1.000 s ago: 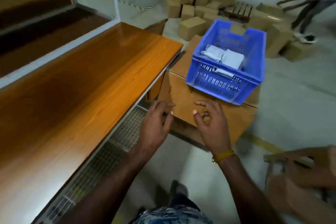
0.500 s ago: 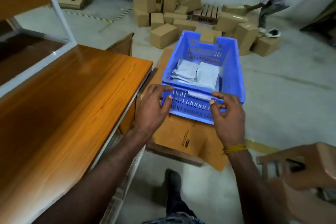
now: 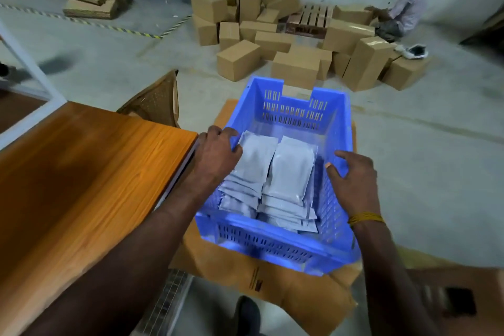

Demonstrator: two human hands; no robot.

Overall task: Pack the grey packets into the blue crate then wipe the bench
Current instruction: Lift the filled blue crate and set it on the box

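The left hand (image 3: 218, 153) is curling its fingers over the blue crate's (image 3: 275, 247) left rim, gripping it at about nine o'clock of the crate. The right hand (image 3: 351, 180) is resting on the right rim at three o'clock, fingers spread and only lightly bent, thumb inside the wall; whether it is actually gripping I cannot tell. A yellow band (image 3: 365, 218) is circling the right wrist. Inside the crate the grey packets (image 3: 291, 172) are lying in two overlapping rows, too many and too hidden to count. The crate is sitting on a cardboard box (image 3: 272, 284) bearing dark print too blurred to read. The wooden bench (image 3: 81, 177) is lying at nine o'clock.
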